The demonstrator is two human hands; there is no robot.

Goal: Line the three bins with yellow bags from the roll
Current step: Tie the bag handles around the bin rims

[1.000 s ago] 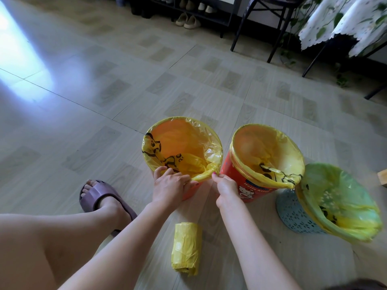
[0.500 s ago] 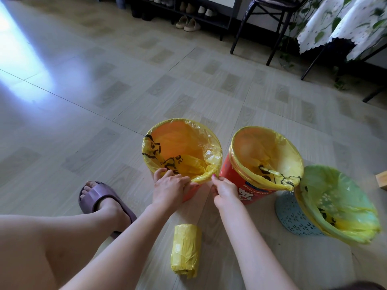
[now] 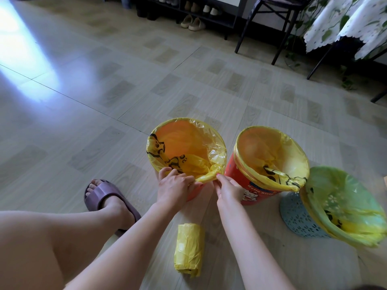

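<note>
purple slipper (image 3: 109,197) near left | pale shoes (image 3: 192,23) by rack (image 3: 209,15) | chair (image 3: 278,21) | leaf-print tablecloth (image 3: 343,24)

Orange bin's (image 3: 194,194) wall behind both hands

Tiled floor (image 3: 125,84), shoe rack (image 3: 188,9), dark chair (image 3: 278,21), sunlight patch (image 3: 25,49)

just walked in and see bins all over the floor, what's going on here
A person is lining three bins with yellow plastic bags. Both hands, left hand and right hand, pinch the gathered bag edge at the near rim of the orange bin. The red bin and blue perforated bin already hold bags. The yellow bag roll lies on the floor.
</note>
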